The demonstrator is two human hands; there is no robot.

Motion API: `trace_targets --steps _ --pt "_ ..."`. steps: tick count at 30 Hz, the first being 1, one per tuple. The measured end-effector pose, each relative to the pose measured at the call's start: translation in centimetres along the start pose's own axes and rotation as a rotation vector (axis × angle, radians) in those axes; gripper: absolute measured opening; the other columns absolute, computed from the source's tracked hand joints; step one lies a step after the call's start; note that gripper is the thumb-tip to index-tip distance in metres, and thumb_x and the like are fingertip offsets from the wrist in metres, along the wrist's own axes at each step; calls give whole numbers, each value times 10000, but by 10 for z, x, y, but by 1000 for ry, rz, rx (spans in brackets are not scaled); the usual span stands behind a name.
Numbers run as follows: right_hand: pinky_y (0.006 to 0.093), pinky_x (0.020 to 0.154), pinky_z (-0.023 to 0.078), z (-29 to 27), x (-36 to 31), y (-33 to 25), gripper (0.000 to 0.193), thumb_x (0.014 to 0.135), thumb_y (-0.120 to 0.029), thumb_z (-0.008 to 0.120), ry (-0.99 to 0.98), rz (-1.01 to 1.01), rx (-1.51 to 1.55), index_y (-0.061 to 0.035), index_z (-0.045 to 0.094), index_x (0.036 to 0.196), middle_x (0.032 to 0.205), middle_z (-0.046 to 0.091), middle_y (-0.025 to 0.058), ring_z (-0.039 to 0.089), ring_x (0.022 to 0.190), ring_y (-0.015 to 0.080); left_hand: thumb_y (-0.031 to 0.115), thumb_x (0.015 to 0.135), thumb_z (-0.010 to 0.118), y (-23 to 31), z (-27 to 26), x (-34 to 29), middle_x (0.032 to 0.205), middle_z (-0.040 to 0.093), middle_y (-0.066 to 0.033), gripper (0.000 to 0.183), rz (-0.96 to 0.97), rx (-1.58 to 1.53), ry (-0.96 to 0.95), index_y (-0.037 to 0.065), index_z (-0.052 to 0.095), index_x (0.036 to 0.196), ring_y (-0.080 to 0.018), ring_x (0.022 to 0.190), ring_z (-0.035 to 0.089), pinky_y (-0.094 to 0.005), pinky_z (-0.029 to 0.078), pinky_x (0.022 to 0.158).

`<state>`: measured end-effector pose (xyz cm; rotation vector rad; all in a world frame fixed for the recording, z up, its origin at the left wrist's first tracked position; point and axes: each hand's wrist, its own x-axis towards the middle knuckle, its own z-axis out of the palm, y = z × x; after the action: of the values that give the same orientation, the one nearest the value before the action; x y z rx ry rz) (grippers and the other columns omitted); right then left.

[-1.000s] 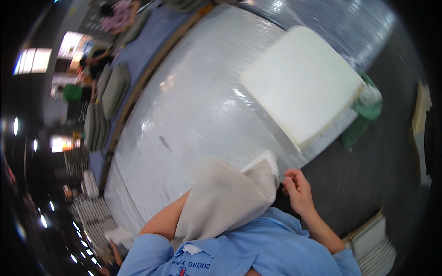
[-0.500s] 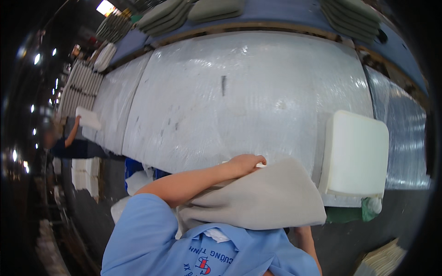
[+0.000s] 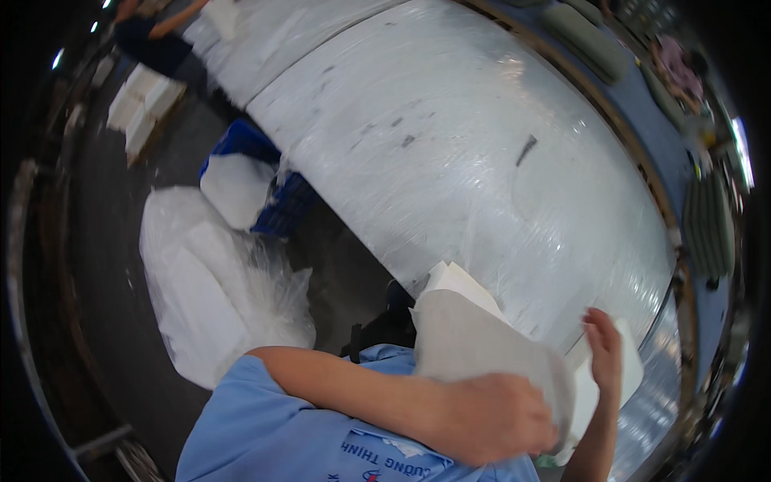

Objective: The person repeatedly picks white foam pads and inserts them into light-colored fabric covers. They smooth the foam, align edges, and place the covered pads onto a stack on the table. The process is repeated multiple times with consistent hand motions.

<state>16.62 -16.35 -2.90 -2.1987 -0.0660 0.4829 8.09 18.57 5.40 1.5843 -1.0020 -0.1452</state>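
Note:
A beige-grey fabric cover (image 3: pixel 490 337) lies bunched in front of my body, and a white foam cushion (image 3: pixel 458 283) shows at its far edge. Across my chest reaches my left arm; my left hand (image 3: pixel 498 418), somewhat blurred, is closed at the cover's near edge with its fingers curled. My right hand (image 3: pixel 604 349) is raised to the right of the cover, fingers stretched out and holding nothing. Behind it, another white foam cushion (image 3: pixel 630 365) rests at the table's right end, partly hidden by the hand and the cover.
A large table (image 3: pixel 450 161) wrapped in clear film stretches ahead. On the floor at left are a blue crate (image 3: pixel 285 205) and a clear plastic bag (image 3: pixel 225 281) with white pieces inside. A co-worker (image 3: pixel 165 48) stands far left. Green-grey cushions (image 3: pixel 585 44) lie on a blue surface beyond.
My view has swung left. My left hand has moved from the cover's far edge to its near edge. My right hand, formerly hidden below the cover, is now raised beside it.

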Motion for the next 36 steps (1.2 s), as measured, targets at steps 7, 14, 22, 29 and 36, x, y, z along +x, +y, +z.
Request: trace_targets --steps 7,14,22,29,36 --pt "297 898 513 125 76 -80 328 1051 -219 642 -694 225 -52 -5 654 1299 1120 722 66 652 1026 150 301 1025 662 -55 -39 -144 1149 674 -138 346 -942 -100 901 34 676 1246 -301 1075 657 -407 517 971" --pt "264 761 494 85 47 -128 105 971 -86 702 -498 -112 15 -2 646 999 906 671 15 588 819 86 409 1020 648 -63 41 -121 1377 604 -235 560 -603 213 839 32 593 1431 -411 1352 516 -514 350 1193" --pt "289 647 541 -53 -11 -124 250 1032 -269 627 -394 -265 85 -20 611 1011 808 603 56 683 784 196 105 886 676 2 27 -73 1205 680 -241 433 194 -444 274 26 655 1312 -393 1163 644 -508 422 1102" --pt "363 960 516 154 114 -128 529 1101 -441 531 -792 132 -42 -35 579 1436 1291 681 110 656 1110 202 26 916 640 12 18 -93 1262 712 -210 329 403 -475 444 42 752 1225 -373 1215 637 -473 479 1065" --pt "263 729 419 213 117 -89 499 1101 -536 494 -628 321 -200 -61 646 1072 925 585 -11 480 807 81 144 1057 574 -43 57 -187 1271 665 -126 289 -178 -915 903 41 673 1308 -236 1152 640 -390 481 1064"
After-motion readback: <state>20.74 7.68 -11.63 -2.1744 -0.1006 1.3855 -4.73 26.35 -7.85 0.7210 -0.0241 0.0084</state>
